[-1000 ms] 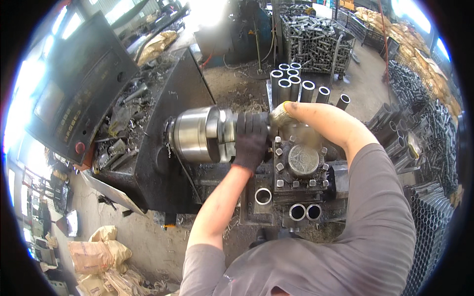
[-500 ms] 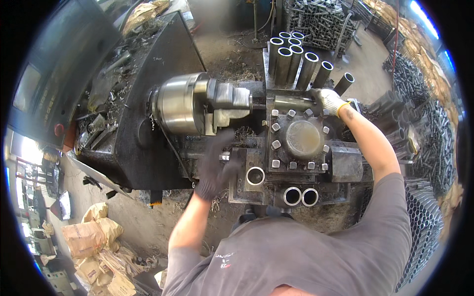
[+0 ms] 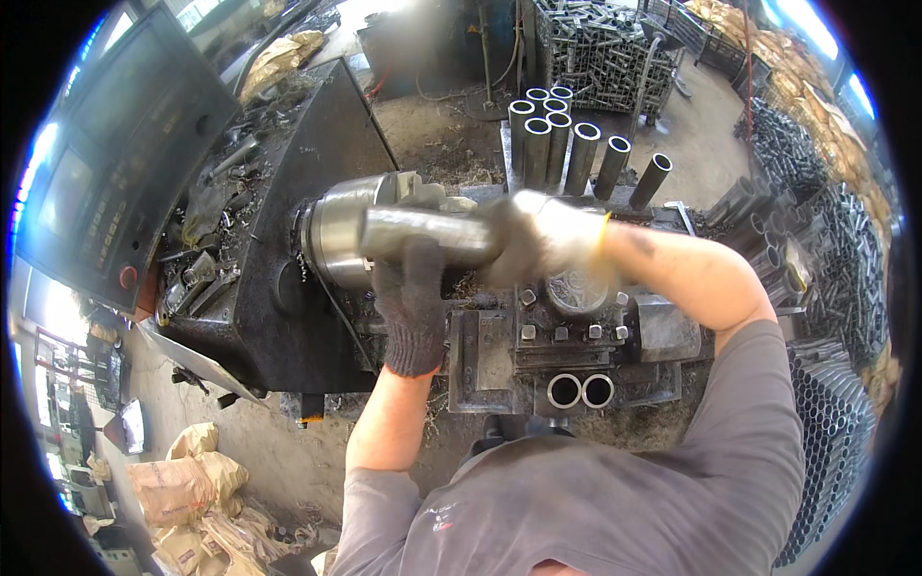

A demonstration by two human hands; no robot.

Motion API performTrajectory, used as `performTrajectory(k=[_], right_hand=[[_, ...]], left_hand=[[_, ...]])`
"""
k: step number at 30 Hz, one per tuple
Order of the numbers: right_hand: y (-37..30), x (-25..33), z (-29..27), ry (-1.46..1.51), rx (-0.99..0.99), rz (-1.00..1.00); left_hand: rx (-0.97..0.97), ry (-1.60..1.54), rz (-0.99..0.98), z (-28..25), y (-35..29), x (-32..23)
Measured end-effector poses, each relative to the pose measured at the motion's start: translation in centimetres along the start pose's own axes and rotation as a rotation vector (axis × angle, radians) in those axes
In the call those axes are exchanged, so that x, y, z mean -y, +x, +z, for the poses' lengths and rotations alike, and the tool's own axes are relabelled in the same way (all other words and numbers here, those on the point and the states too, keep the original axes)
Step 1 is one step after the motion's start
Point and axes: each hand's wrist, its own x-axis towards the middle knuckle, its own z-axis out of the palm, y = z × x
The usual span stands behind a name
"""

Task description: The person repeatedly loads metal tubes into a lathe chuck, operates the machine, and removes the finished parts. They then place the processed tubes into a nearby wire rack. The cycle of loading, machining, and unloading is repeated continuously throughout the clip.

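Note:
A short steel tube (image 3: 432, 235) lies level in front of the lathe chuck (image 3: 336, 230) and hides part of its jaws. My left hand (image 3: 411, 298), in a dark knit glove, grips it from below near its left end. At its right end is my right hand (image 3: 557, 233), in a white glove with dark fingers, closed round the tube and smeared by motion. Beneath my right hand sits the square tool post (image 3: 573, 331) with its bolts, partly covered. Two more tubes (image 3: 564, 391) stand upright at the near edge of the carriage.
Several upright tubes (image 3: 584, 158) stand on a plate behind the tool post. The dark headstock (image 3: 288, 288) is at left, with metal chips and tools on top. A wire bin (image 3: 610, 58) of parts stands at the back. Stacked tubes (image 3: 826, 442) are at right, paper sacks (image 3: 178, 490) at lower left.
My right hand has come left from behind the tool post; my left hand has risen. Both now hold a tube before the chuck. The single tube left of the tool post no longer stands there.

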Motion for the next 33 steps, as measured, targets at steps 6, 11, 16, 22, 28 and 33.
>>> performTrajectory(k=[6, 11, 16, 22, 28, 33], right_hand=[[1.8, -15.1, -2.5, -0.559, -0.017, 0.262], [5.0, -21.8, 1.5, -0.524, 0.035, 0.034], [4.8, -23.4, 2.3, -0.377, 0.027, -0.059], [5.5, -22.1, 3.2, -0.282, 0.026, -0.006], [8.4, -19.6, 2.7, -0.227, 0.194, 0.348], [12.9, -13.1, 2.5, 0.172, 0.294, 0.273]], left_hand=[[0.007, 0.258, -0.504, -10.5, -8.0, 3.5], [-0.478, 0.439, -0.329, -23.4, -15.5, 9.4], [-1.192, 0.123, -0.399, -35.6, -20.3, 10.2], [-1.085, 0.142, -0.349, -41.2, -21.7, 9.6], [-1.128, -0.155, -0.508, -39.5, -20.2, 6.6], [-1.077, -0.196, -0.665, -40.1, -20.1, 4.7]])
